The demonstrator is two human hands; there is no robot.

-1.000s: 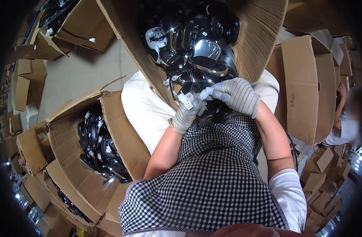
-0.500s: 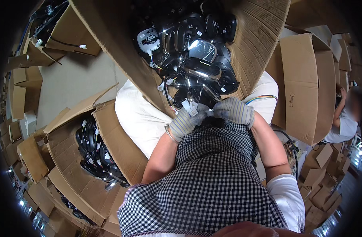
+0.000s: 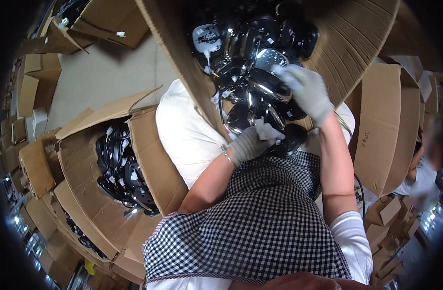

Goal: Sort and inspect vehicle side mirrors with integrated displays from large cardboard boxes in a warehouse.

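Observation:
My left hand (image 3: 250,145), in a grey striped glove, is closed around a crumpled-looking white piece (image 3: 270,131), whose kind I cannot make out. Just beside it lies a round black part (image 3: 294,139), above my apron. Raised over the pile, my right hand (image 3: 307,92) is gloved too, its fingers smeared by motion. Glossy black mirror housings (image 3: 267,84) fill the carton (image 3: 349,48) in front of me. A mirror glass (image 3: 271,59) shines beneath my right fingertips. White connectors and coloured wires (image 3: 216,96) hang along the left of the pile.
At my left, an open carton (image 3: 154,154) holds more black mirror parts (image 3: 117,169) with cables. Another tall carton (image 3: 381,125) stands at my right. Beyond it a person (image 3: 422,169) is partly in view. Further cartons (image 3: 37,87) lie around the floor (image 3: 110,67).
My hands have come apart. The right one has moved up and forward over the pile, while the left stays low near my lap. The whole view has shifted slightly.

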